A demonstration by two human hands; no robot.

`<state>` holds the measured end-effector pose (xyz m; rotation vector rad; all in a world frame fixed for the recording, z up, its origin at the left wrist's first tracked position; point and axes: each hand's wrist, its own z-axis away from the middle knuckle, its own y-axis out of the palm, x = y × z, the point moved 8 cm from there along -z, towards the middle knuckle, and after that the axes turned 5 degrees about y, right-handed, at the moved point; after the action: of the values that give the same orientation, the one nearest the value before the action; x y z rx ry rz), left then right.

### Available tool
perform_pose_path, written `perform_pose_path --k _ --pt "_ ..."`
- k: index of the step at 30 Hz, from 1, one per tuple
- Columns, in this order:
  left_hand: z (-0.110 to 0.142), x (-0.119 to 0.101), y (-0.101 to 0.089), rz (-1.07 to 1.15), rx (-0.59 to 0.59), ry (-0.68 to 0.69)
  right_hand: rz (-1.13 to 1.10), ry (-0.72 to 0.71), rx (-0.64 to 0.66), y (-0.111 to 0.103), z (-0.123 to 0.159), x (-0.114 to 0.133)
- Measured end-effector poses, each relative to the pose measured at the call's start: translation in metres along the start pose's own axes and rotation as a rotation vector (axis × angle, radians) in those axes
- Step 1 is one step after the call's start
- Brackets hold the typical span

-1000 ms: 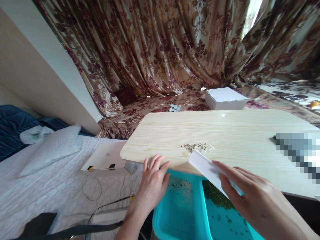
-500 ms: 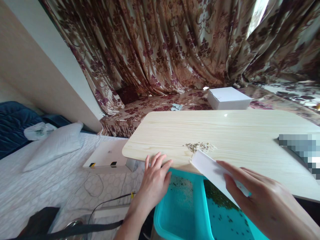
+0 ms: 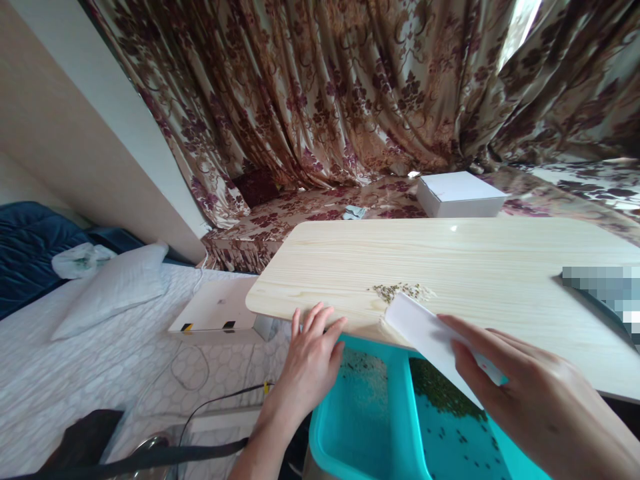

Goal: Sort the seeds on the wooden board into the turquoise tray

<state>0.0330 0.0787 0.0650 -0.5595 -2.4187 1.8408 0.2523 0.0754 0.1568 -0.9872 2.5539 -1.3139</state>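
My right hand (image 3: 520,380) grips a flat white strip, perhaps card or plastic (image 3: 425,333), between thumb and fingers. Its far end rests on the pale wooden tabletop (image 3: 475,253), beside a small pile of mixed green and whitish grains (image 3: 400,292). My left hand (image 3: 313,347) lies with fingers spread on the table's near edge, holding nothing. Below that edge is a turquoise divided container (image 3: 407,420). Pale grains with some dark ones lie in its left compartment; many green grains are in the right one, partly hidden by my right hand and the strip.
A white box (image 3: 463,193) stands behind the table on a cloth-covered ledge. At the table's right is a dark, partly pixelated object (image 3: 595,303). To the left are a bed with a pillow (image 3: 115,290), a white carton (image 3: 217,307) and a black cable (image 3: 220,397).
The strip's end has shifted very slightly up toward the grain pile, with my right hand still holding it. My left hand stays on the table edge. The view has moved a little.
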Motion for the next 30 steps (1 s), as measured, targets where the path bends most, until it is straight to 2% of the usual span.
perform_pose_path --k 8,18,23,30 --pt "0.000 0.000 -0.001 -0.001 -0.002 0.002 0.028 -0.004 0.003 0.008 -0.001 -0.013" --pt "-0.001 -0.001 -0.001 -0.014 0.030 -0.008 -0.080 0.001 0.034 0.009 0.004 0.004" --pt "-0.001 0.000 -0.001 -0.011 0.025 -0.014 -0.150 -0.002 0.089 0.012 0.009 0.012" --pt "-0.001 0.000 -0.001 -0.002 0.011 -0.013 -0.043 -0.006 0.012 0.007 -0.001 0.002"
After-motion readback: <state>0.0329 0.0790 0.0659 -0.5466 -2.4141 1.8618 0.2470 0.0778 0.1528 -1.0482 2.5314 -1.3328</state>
